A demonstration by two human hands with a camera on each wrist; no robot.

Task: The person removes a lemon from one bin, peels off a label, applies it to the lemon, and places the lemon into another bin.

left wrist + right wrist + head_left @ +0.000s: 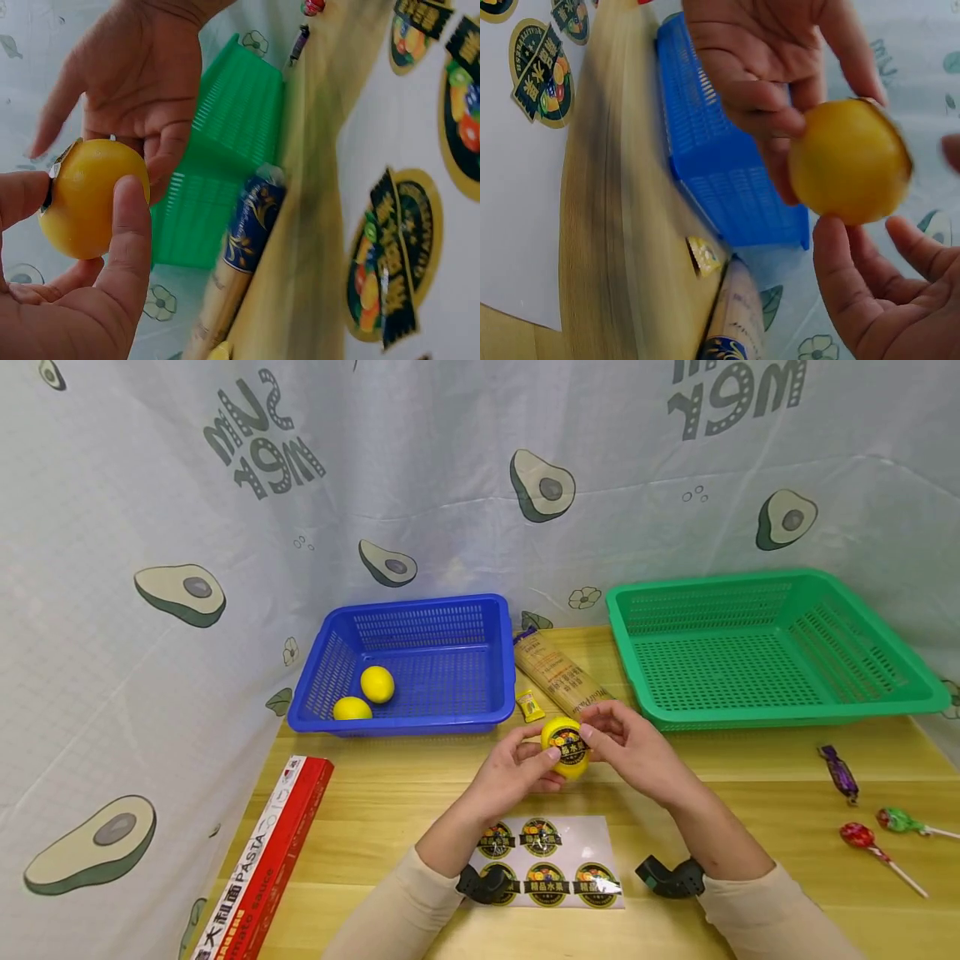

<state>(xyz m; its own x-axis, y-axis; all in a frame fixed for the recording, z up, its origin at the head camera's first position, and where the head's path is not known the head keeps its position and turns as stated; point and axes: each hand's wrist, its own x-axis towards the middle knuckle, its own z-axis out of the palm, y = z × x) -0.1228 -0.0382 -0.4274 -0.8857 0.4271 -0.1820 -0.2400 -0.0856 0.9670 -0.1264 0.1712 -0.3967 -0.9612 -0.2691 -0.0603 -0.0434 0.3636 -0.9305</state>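
Near the middle of the table my left hand [506, 781] grips a yellow lemon [101, 199], its thumb on the round fruit sticker [567, 747] that sits on the lemon's face. My right hand [639, 756] is at the lemon's other side. Its fingertips touch the fruit from below in the right wrist view, and its blurred thumb [952, 152] stands a little apart. The sticker's dark edge curves over the lemon's side in the left wrist view. Below both hands lies a white sticker sheet [588, 839] with several matching round stickers.
A blue basket [442, 727] with two lemons [377, 684] stands back left, a green basket [780, 714] back right. Between them lie a pasta bag [558, 672] and a small yellow packet [529, 706]. A red pasta box [266, 868] is left; a purple candy [840, 777] and two lollipops [858, 836] lie right.
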